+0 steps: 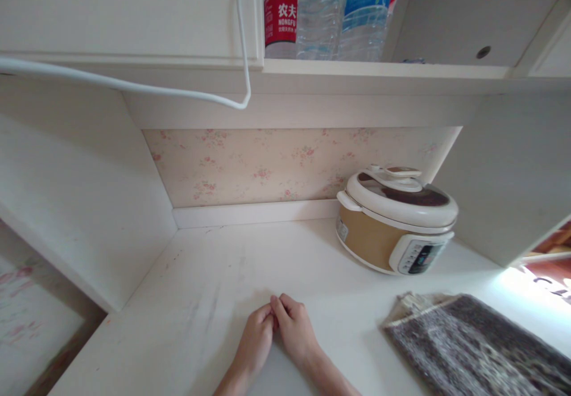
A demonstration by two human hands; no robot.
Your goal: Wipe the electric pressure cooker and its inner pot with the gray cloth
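Observation:
My left hand (259,332) and my right hand (292,323) rest together near the front of the white countertop (214,277). Both have their fingers curled in, and they touch each other at the thumbs and fingertips. No object shows in or between them, though the palms are turned out of sight. Off to the right lies a dark grey-brown fuzzy cloth (473,342), apart from my right hand. Behind it stands an oval electric cooker (375,235), gold-sided with a white-rimmed lid and a control panel.
Overhead, a cabinet shelf (401,70) holds a red-labelled bottle (281,18), a clear bottle (319,18) and a blue-labelled bottle (366,9). A white cable (147,87) hangs across the upper left. Side panels (75,164) flank the counter, with floral wallpaper (254,164) at the back.

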